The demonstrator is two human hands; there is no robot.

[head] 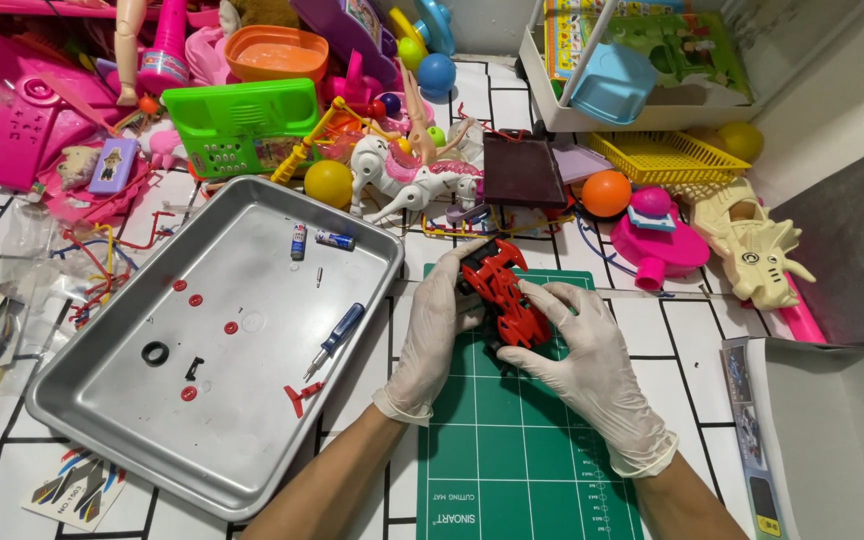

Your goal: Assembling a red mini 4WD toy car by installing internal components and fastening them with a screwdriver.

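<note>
Both of my gloved hands grip a red toy car (pixel 504 292) with black parts, held just above a green cutting mat (pixel 512 450). My left hand (pixel 434 335) wraps the car's left side and my right hand (pixel 584 355) covers its right side. To the left lies a metal tray (pixel 102 400) holding a blue-handled screwdriver (pixel 337 335), two small batteries (pixel 316 240), a small screw, several red round pieces (pixel 192 298), a black ring (pixel 155 353), a small black part and a red part (pixel 301 397).
Many plastic toys crowd the back: a green toy (pixel 242 120), a white elephant (pixel 412 180), coloured balls, a yellow basket (pixel 664 155), a cream dinosaur (pixel 752 245). A white box (pixel 832 430) stands at right. A sticker sheet (pixel 77 490) lies bottom left.
</note>
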